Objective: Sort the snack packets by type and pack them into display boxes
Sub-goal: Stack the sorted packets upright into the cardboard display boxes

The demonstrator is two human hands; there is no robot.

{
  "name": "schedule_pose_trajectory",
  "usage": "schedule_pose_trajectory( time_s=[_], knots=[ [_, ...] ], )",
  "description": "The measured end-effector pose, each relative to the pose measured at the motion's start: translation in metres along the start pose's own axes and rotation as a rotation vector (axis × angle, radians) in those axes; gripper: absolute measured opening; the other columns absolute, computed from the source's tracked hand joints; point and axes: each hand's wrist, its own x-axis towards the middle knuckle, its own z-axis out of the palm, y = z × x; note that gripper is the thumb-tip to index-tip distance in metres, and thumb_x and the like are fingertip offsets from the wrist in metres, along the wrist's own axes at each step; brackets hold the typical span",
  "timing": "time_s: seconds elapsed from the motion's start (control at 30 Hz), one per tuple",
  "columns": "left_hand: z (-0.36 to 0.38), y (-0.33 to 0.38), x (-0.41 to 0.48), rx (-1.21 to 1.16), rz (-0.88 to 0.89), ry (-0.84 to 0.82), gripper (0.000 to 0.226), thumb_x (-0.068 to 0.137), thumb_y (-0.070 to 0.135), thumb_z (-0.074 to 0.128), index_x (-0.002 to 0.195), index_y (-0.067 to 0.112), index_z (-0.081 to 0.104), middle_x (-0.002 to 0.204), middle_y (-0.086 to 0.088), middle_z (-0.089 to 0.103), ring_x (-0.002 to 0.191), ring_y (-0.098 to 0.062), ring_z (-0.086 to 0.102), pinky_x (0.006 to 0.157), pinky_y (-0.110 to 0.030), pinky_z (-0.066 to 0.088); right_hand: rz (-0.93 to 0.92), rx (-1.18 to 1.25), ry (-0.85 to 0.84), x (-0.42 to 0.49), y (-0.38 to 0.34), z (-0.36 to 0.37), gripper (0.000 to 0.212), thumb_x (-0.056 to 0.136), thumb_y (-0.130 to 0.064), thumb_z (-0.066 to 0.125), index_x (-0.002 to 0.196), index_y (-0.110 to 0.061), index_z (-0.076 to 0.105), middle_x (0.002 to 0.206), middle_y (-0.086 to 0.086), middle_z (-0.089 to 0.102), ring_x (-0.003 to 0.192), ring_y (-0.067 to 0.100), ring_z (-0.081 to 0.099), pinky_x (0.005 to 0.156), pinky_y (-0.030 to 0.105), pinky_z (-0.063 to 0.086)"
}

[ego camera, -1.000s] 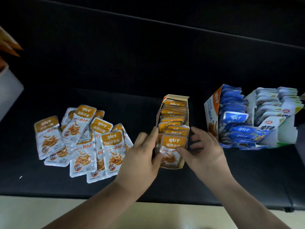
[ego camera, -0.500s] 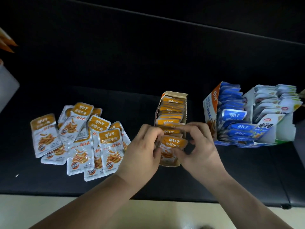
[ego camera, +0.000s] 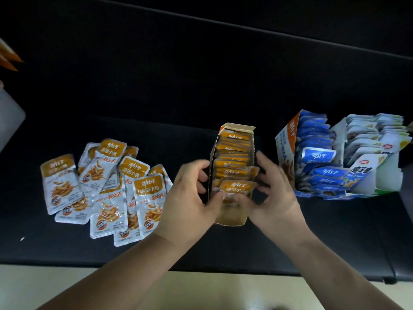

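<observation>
A: Surface?
B: Black bench [ego camera: 201, 86], wide and dark, carries all of it.

A: Far right?
B: Two filled display boxes, side by side and touching. The blue box [ego camera: 286, 139] holds blue packets [ego camera: 317, 156]. The white box [ego camera: 388, 182], just right of it, holds pale packets.

A: Left side?
B: Loose pile of orange packets [ego camera: 107, 189], lying flat and overlapping, well apart from the boxes.

A: Middle?
B: Orange display box [ego camera: 232, 217], narrow, open top, between the pile and the blue box. Orange packets stand on edge in a row inside.

A: Grips?
B: Left grip [ego camera: 190, 198] is curled round the box's left wall, fingers outside, thumb inside. Right grip [ego camera: 274, 193] does likewise at the right wall, its fingertips at the packets' edges.

A: Smallest item?
B: Front packet [ego camera: 238, 186], nearest the person, leaning in the box, with both thumb tips touching its lower edge
</observation>
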Motion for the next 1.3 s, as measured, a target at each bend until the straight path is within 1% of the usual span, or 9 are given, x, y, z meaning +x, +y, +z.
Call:
schedule_pose_trajectory(
  time_s=[0.17, 0.27, 0.33, 0.5, 0.83, 0.93, 1.1, 1.2, 1.3],
  knots=[
    [0.003, -0.003, -0.006, 0.021, 0.041, 0.007, 0.062, 0.095, 0.042, 0.069, 0.151, 0.021, 0.051, 0.1, 0.01, 0.053, 0.082, -0.005, 0.059, 0.067, -0.011, 0.049, 0.188, 0.156, -0.002, -0.01, -0.001, 0.011, 0.1, 0.083, -0.034, 0.085, 0.162, -0.035, 0.023, 0.133, -0.023, 0.062, 0.122, -0.007, 0.06, 0.103, 0.026, 0.053],
    [0.007, -0.003, -0.008, 0.031, 0.021, -0.003, 0.064, 0.097, 0.047, 0.062, 0.152, 0.016, 0.051, 0.098, 0.008, 0.054, 0.083, -0.005, 0.059, 0.068, -0.01, 0.048, 0.215, 0.148, -0.035, -0.013, -0.003, 0.017, 0.063, 0.087, -0.036, 0.081, 0.143, -0.04, 0.053, 0.121, -0.014, 0.072, 0.113, 0.001, 0.068, 0.099, 0.035, 0.057],
    [0.009, -0.002, -0.009, 0.013, 0.03, -0.019, 0.062, 0.099, 0.043, 0.06, 0.153, 0.015, 0.049, 0.1, 0.009, 0.054, 0.086, -0.004, 0.06, 0.07, -0.012, 0.051, 0.226, 0.154, -0.035, -0.014, -0.001, 0.019, 0.056, 0.089, -0.032, 0.08, 0.139, -0.042, 0.057, 0.121, -0.011, 0.072, 0.113, 0.004, 0.068, 0.098, 0.035, 0.057],
    [0.009, 0.0, -0.012, 0.051, 0.042, -0.027, 0.062, 0.101, 0.041, 0.059, 0.156, 0.016, 0.045, 0.104, 0.012, 0.051, 0.088, -0.003, 0.059, 0.071, -0.01, 0.05, 0.185, 0.002, -0.009, -0.019, 0.003, 0.015, 0.088, 0.085, -0.047, 0.079, 0.159, -0.036, 0.034, 0.138, -0.018, 0.058, 0.125, 0.0, 0.059, 0.103, 0.033, 0.055],
    [0.01, 0.002, -0.013, 0.15, 0.084, -0.041, 0.063, 0.104, 0.044, 0.052, 0.16, 0.021, 0.035, 0.111, 0.009, 0.052, 0.086, -0.005, 0.058, 0.066, -0.016, 0.054, 0.121, -0.225, -0.053, -0.019, -0.006, 0.01, 0.097, 0.086, -0.063, 0.065, 0.163, -0.044, 0.008, 0.156, -0.013, 0.041, 0.137, 0.005, 0.049, 0.1, 0.041, 0.056],
    [0.007, 0.001, -0.015, 0.149, 0.083, -0.033, 0.063, 0.102, 0.042, 0.057, 0.159, 0.02, 0.037, 0.105, 0.013, 0.048, 0.081, 0.001, 0.054, 0.064, -0.006, 0.045, 0.145, -0.176, -0.038, -0.019, -0.006, 0.007, 0.105, 0.082, -0.062, 0.069, 0.162, -0.045, 0.003, 0.154, -0.014, 0.043, 0.137, 0.005, 0.049, 0.102, 0.044, 0.055],
    [-0.016, -0.008, -0.025, 0.114, 0.035, -0.017, 0.054, 0.097, 0.038, 0.062, 0.148, 0.021, 0.053, 0.105, 0.015, 0.053, 0.088, -0.004, 0.058, 0.067, -0.008, 0.045, -0.156, -0.32, 0.153, -0.019, -0.023, 0.001, 0.09, 0.089, -0.043, 0.074, 0.162, -0.017, 0.028, 0.162, 0.002, 0.038, 0.152, 0.012, 0.03, 0.118, 0.037, 0.035],
    [-0.037, -0.022, -0.033, 0.13, 0.016, 0.024, 0.045, 0.094, 0.028, 0.068, 0.138, 0.02, 0.062, 0.109, 0.013, 0.058, 0.092, -0.004, 0.061, 0.078, -0.01, 0.05, -0.446, -0.344, 0.202, -0.012, -0.052, 0.009, 0.065, 0.088, -0.025, 0.075, 0.146, -0.003, 0.053, 0.149, 0.013, 0.051, 0.143, 0.029, 0.046, 0.116, 0.047, 0.042],
    [-0.062, -0.039, -0.037, 0.18, 0.018, 0.065, 0.035, 0.091, 0.016, 0.071, 0.126, 0.02, 0.068, 0.117, 0.01, 0.061, 0.102, -0.008, 0.063, 0.087, -0.028, 0.055, -0.509, -0.201, 0.082, -0.012, -0.08, 0.04, 0.046, 0.09, -0.019, 0.075, 0.134, -0.007, 0.066, 0.138, 0.006, 0.061, 0.131, 0.023, 0.058, 0.105, 0.042, 0.051]
  ],
)
